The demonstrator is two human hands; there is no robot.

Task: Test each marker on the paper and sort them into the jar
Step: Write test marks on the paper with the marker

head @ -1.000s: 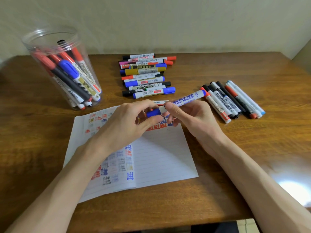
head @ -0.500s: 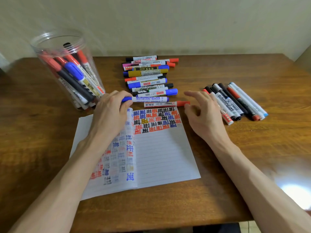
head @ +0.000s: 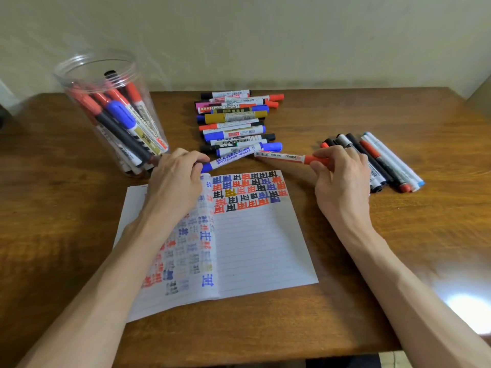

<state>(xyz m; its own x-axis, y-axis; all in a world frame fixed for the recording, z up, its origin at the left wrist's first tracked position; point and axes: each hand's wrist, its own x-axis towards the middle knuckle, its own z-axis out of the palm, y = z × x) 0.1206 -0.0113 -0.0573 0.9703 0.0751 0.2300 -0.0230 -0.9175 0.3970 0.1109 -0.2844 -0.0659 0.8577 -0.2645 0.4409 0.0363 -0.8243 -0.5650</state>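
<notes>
My left hand (head: 176,179) grips the blue-capped end of a blue whiteboard marker (head: 233,157), whose far end lies against the pile. My right hand (head: 338,179) pinches the red cap of a red marker (head: 281,156) that points left just above the paper. The lined paper (head: 255,245) lies between my arms, covered at its top and left with coloured test marks. A clear plastic jar (head: 111,112) at the far left holds several red, blue and black markers.
A pile of several markers (head: 236,120) lies behind the paper at the table's middle. A second row of several markers (head: 382,160) lies to the right, just beyond my right hand. The wooden table (head: 398,235) ends at a wall behind.
My left hand carried the capped blue marker left toward the jar side. My right hand let it go, reached down and picked up the red marker by its cap.
</notes>
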